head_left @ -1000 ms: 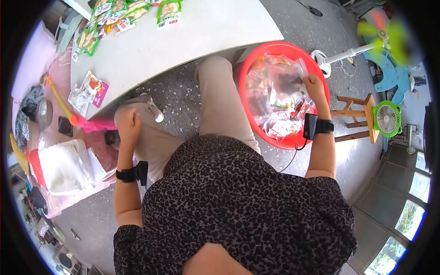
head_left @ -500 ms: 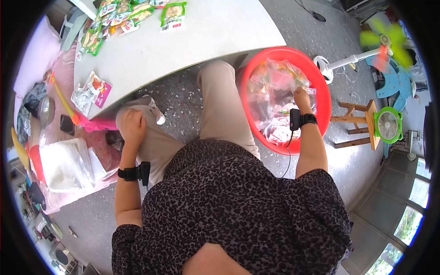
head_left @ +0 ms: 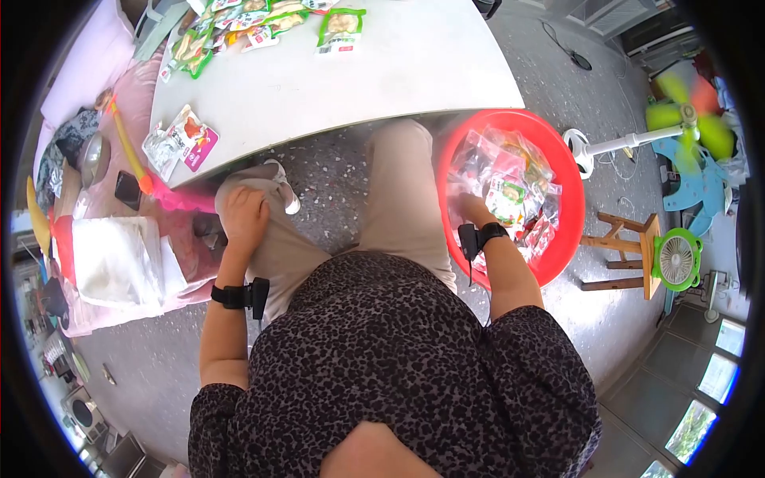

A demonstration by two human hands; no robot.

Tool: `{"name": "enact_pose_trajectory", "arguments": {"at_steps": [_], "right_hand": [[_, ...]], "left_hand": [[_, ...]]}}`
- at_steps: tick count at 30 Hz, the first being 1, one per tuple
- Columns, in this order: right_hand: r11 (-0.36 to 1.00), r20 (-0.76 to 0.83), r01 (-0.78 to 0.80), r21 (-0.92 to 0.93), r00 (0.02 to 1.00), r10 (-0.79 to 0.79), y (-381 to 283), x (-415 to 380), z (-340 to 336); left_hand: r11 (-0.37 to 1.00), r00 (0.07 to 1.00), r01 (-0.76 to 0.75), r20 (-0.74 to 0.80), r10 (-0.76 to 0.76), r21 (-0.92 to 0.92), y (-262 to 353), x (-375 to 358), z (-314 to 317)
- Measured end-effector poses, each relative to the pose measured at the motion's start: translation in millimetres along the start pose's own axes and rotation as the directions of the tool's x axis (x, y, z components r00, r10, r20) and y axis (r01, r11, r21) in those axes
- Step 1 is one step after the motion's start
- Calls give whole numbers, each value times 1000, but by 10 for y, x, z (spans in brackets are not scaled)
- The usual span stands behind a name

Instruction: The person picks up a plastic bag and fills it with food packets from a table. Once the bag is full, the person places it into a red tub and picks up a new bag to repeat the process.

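My left hand (head_left: 244, 216) lies on my left knee with its fingers draped over the trouser cloth and nothing in them. Down inside a red plastic basin (head_left: 570, 231), my right hand (head_left: 475, 209) is at the left side of a heap of clear plastic packets (head_left: 498, 163). Its fingertips are blurred and partly hidden among the packets, so I cannot tell whether they grip one. A packet with a green label (head_left: 508, 193) lies just right of that hand. Each wrist wears a black strap with a small device.
A white table (head_left: 382, 76) holds several green-edged food packets (head_left: 267, 20), a single one (head_left: 341, 30) apart, and a silver-and-pink pouch (head_left: 182, 143) near its corner. Right of the basin stand a wooden stool (head_left: 625, 251), a small green fan (head_left: 677, 259) and a spinning fan (head_left: 689, 119).
My right hand has moved left and down within the basin, exposing a green-labelled packet. The packets have shifted. My left hand stays on the knee; the whole view has moved slightly.
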State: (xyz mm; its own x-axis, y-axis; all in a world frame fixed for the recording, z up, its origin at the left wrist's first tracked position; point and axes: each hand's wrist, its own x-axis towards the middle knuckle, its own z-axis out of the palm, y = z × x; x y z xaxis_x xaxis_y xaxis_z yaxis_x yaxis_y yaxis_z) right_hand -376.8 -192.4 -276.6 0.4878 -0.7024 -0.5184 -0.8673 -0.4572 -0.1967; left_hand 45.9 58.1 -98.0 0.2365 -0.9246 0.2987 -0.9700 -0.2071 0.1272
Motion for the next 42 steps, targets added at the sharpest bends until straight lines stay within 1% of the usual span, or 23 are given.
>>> {"name": "enact_pose_trajectory", "arguments": {"at_steps": [2, 4, 5, 6, 7, 8, 9, 10, 11, 12, 14, 15, 17, 20, 22, 24, 26, 29, 32, 35, 38, 41, 42], "right_hand": [[953, -131, 285, -108, 946, -297, 464, 405, 546], [949, -224, 251, -189, 930, -291, 373, 336, 185], [983, -259, 180, -45, 948, -185, 22, 122, -312], [975, -399, 170, 140, 911, -101, -110, 111, -482], [973, -416, 192, 128, 901, -123, -165, 189, -620], [943, -524, 288, 168, 836, -162, -233, 238, -748], [889, -646, 379, 257, 751, -134, -497, 141, -930], [852, -632, 381, 359, 771, -79, -755, 50, -1129], [825, -646, 396, 403, 762, -49, -970, -6, -1244], [799, -650, 432, 418, 757, -68, -1206, -81, -1356], [745, -656, 490, 452, 749, -95, -1611, -209, -1476], [766, -707, 553, 326, 681, -191, -1730, -193, -1449], [766, -767, 639, 67, 524, -370, -1912, -187, -1383], [796, -708, 567, -211, 473, -524, -2096, -248, -1324], [808, -703, 556, -198, 493, -511, -2123, -227, -1298], [808, -706, 562, -179, 498, -503, -2108, -209, -1288], [816, -707, 550, -177, 506, -494, -2113, -201, -1281], [828, -709, 531, -180, 513, -484, -2121, -197, -1282], [829, -705, 526, -190, 515, -488, -2135, -198, -1286], [823, -709, 530, -204, 499, -497, -2130, -187, -1291], [827, -703, 524, -203, 510, -496, -2137, -191, -1290], [829, -703, 524, -196, 515, -491, -2143, -204, -1309], [828, -704, 527, -194, 513, -491, -2146, -206, -1314]], "left_hand": [[1000, 1000, -17, -24, 16, -13, -4, -2, 13], [1000, 999, -14, -32, 13, -13, 1, 26, -10], [1000, 1000, -4, -28, 4, -23, 10, 31, -17], [997, 998, -15, -65, 10, -74, -20, 23, 1], [992, 995, -25, -104, 13, -120, -56, -2, 25], [991, 987, -23, -160, 1, -135, -69, -20, 44], [989, 976, -26, -216, -7, -148, -84, -31, 20], [981, 973, 19, -224, -63, -194, -95, -40, -43], [968, 965, 57, -234, -116, -246, -102, -43, -89], [951, 956, 89, -241, -165, -298, -135, -58, -145], [963, 915, 91, -360, -181, -253, -251, -66, -323], [968, 891, 90, -415, -183, -233, -329, -72, -423], [965, 846, 179, -471, -250, -191, -527, -133, -663], [947, 788, 316, -538, -298, -61, -1004, -278, -971], [900, 719, 436, -591, -365, -26, -1279, -401, -1214], [784, 616, 620, -634, -467, 25, -1853, -685, -1184], [627, 518, 779, -576, -632, 13, -2361, -975, -1169], [327, 289, 939, -273, -918, -107, -2726, -1283, -1039], [276, 276, 951, -22, -961, -140, -2704, -1346, -1083], [307, 309, 943, -2, -951, -125, -2672, -1351, -1119], [324, 301, 939, -172, -938, -120, -2704, -1406, -1098], [400, 329, 896, -322, -888, -190, -2555, -1291, -1274], [465, 380, 862, -347, -858, -205, -2457, -1216, -1363]]}}
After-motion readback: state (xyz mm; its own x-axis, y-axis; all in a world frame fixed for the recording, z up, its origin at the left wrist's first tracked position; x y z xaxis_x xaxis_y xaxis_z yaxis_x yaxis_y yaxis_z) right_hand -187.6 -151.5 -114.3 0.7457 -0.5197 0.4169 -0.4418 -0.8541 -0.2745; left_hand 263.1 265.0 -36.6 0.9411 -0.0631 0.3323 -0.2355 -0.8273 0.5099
